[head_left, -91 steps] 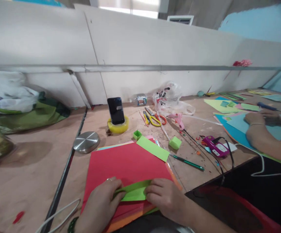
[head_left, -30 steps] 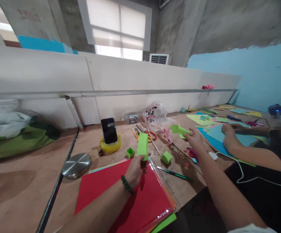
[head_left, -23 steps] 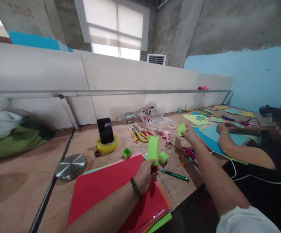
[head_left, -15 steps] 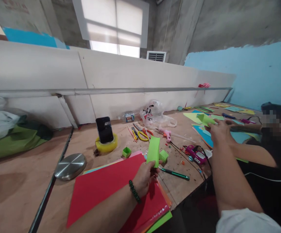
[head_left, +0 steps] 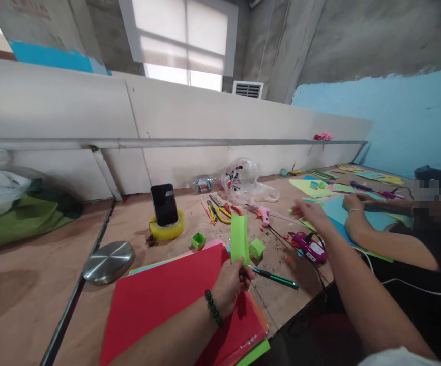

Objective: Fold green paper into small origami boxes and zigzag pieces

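Note:
A folded bright green paper strip [head_left: 239,238] stands up from my left hand [head_left: 231,285], pinched at its lower end above the red paper sheets [head_left: 163,300]. My right hand [head_left: 312,213] is raised over the right part of the table, beyond the purple device; its fingers are blurred, and green paper shows just beneath it, so whether it holds anything is unclear. A small open green paper box [head_left: 198,241] and another green folded piece [head_left: 257,248] lie near the strip. A green-and-black cutter [head_left: 277,277] rests right of my left hand.
A phone [head_left: 164,204] leans on a yellow tape roll [head_left: 167,230]. Behind are scissors and pliers [head_left: 224,214], a plastic bag [head_left: 243,180] and a pink glue gun [head_left: 264,216]. A purple device [head_left: 309,247] has cables. Another person's hands [head_left: 357,206] work at right. A metal disc [head_left: 109,262] lies left.
My right hand has moved left and nearer, away from the other person's hands; the green folded piece it held no longer shows clearly. My left hand still grips the strip, now slightly turned.

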Demonstrator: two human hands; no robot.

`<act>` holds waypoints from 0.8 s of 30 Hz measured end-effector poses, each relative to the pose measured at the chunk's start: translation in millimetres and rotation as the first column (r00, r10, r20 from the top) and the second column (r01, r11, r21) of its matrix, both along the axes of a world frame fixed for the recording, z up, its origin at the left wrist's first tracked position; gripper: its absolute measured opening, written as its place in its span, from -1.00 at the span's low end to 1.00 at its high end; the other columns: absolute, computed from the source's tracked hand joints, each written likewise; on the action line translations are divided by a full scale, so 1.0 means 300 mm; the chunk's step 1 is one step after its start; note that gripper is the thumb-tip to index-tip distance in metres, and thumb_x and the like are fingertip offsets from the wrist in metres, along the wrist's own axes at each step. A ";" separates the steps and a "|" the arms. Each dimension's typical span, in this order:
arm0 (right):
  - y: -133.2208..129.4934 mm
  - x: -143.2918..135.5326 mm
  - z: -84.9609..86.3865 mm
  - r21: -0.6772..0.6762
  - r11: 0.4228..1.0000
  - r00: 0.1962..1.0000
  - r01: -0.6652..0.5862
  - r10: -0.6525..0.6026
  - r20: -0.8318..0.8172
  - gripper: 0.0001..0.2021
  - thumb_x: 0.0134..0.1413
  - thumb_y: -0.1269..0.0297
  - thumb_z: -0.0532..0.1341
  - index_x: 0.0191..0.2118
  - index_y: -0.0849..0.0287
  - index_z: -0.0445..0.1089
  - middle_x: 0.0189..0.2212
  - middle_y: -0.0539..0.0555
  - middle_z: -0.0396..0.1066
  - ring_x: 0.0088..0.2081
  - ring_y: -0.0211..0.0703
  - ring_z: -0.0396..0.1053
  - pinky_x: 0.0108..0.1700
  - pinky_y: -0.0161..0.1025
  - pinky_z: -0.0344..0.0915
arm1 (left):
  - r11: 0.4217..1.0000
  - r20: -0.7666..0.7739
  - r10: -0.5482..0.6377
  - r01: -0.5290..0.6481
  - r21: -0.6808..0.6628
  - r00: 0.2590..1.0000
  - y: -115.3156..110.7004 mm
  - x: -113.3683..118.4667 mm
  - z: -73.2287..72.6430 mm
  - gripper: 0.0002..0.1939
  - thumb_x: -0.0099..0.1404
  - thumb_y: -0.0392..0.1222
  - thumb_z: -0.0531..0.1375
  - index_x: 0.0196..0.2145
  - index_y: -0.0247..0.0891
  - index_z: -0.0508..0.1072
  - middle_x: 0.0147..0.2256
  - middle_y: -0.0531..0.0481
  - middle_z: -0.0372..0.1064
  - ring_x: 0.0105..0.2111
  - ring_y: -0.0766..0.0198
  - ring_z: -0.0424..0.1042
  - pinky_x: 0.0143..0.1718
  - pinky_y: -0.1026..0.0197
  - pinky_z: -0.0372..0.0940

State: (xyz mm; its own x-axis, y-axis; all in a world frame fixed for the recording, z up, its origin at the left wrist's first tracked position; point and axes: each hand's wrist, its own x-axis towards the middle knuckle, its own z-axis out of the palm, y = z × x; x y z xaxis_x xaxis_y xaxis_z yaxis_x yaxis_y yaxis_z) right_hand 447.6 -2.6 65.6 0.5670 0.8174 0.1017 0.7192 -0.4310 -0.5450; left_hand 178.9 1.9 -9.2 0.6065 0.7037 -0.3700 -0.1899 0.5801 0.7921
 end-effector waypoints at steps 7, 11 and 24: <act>-0.047 -0.494 -0.232 0.320 0.814 0.698 -0.484 0.580 -0.419 -0.48 -0.02 0.32 0.22 0.13 0.12 0.24 -0.47 -0.03 0.46 -0.49 -0.21 0.39 -0.49 -0.33 0.31 | 0.993 0.025 -0.020 0.017 0.121 0.999 -0.009 -0.010 -0.013 -0.68 0.03 0.02 0.27 -0.50 -0.30 0.34 -0.64 0.08 0.35 -0.66 0.43 0.25 -0.58 0.35 0.08; 0.031 -0.405 -0.233 0.257 0.918 0.854 -0.302 0.381 -0.356 -0.50 -0.06 0.33 0.20 0.08 0.19 0.27 -0.48 -0.02 0.46 -0.50 -0.20 0.39 -0.50 -0.33 0.33 | 0.988 0.015 -0.122 0.120 0.101 0.992 -0.013 -0.028 -0.019 -0.56 -0.06 0.03 0.31 -0.31 -0.26 0.30 -0.53 0.07 0.42 -0.63 0.39 0.32 -0.58 0.35 0.12; 0.110 0.313 -0.102 -0.158 0.953 0.964 0.258 -0.243 0.107 -0.70 0.24 0.20 0.17 0.01 0.24 0.33 -0.02 0.16 0.34 -0.10 -0.07 0.38 -0.09 -0.06 0.38 | 0.917 -0.051 -0.393 0.396 0.052 0.918 -0.015 -0.041 -0.051 -0.68 0.04 -0.21 0.26 -0.25 -0.28 0.26 -0.56 0.08 0.39 -0.63 0.39 0.35 -0.57 0.35 0.13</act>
